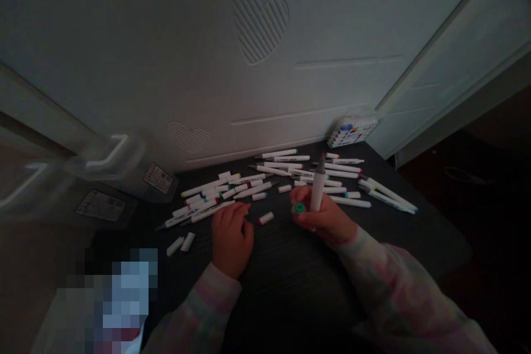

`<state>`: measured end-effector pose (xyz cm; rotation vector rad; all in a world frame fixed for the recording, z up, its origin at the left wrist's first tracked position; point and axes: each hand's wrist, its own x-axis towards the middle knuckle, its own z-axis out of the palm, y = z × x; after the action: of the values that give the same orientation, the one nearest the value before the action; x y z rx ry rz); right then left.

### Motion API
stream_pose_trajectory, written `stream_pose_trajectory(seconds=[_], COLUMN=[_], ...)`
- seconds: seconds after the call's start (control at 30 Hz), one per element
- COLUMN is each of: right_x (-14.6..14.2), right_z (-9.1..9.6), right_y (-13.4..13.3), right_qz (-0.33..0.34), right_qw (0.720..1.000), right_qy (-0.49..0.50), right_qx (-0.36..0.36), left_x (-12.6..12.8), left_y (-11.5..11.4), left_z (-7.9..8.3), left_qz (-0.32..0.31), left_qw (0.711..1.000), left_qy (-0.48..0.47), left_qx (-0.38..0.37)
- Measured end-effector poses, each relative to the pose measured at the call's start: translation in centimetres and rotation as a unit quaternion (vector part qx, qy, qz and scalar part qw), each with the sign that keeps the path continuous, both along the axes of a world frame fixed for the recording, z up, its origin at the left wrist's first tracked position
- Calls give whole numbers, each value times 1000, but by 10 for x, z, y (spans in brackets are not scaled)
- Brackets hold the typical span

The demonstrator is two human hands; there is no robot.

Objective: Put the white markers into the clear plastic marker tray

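My right hand (321,217) is closed around a white marker (318,188) held upright, and a green cap (298,208) shows at my fingertips. Palm down on the dark table (290,271) lies my left hand (230,235), its fingers curled by a white marker (209,212) and close to a loose white cap (266,218). Several white markers with coloured ends (265,174) are scattered across the table beyond both hands.
A marker case (352,131) stands at the back right against a white panel with heart shapes (257,11). Clear plastic boxes (120,168) stand at the left. Two loose caps (181,244) lie at the front left. The table's right edge drops to a dark floor.
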<state>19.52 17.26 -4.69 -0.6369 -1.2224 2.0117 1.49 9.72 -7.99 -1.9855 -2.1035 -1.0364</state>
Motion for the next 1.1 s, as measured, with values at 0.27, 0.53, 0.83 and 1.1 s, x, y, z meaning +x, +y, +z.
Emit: stream_pose_trajectory(seconds=[0.27, 0.53, 0.83, 1.1], right_x=[7, 1, -1, 0], right_z=[5, -9, -15, -16], right_y=[6, 18, 16, 17], right_qz=[-24, -2, 31, 28], right_qw=[977, 771, 747, 749], right_qy=[-145, -475, -510, -508], right_qx=[155, 425, 425, 423], left_x=[-4, -5, -8, -3], left_y=[-1, -1, 1, -4], left_z=[-1, -3, -7, -2], left_qz=[73, 29, 4, -8], left_qw=[988, 993, 1000, 995], left_qy=[119, 94, 1, -77], left_qx=[-58, -64, 2, 69])
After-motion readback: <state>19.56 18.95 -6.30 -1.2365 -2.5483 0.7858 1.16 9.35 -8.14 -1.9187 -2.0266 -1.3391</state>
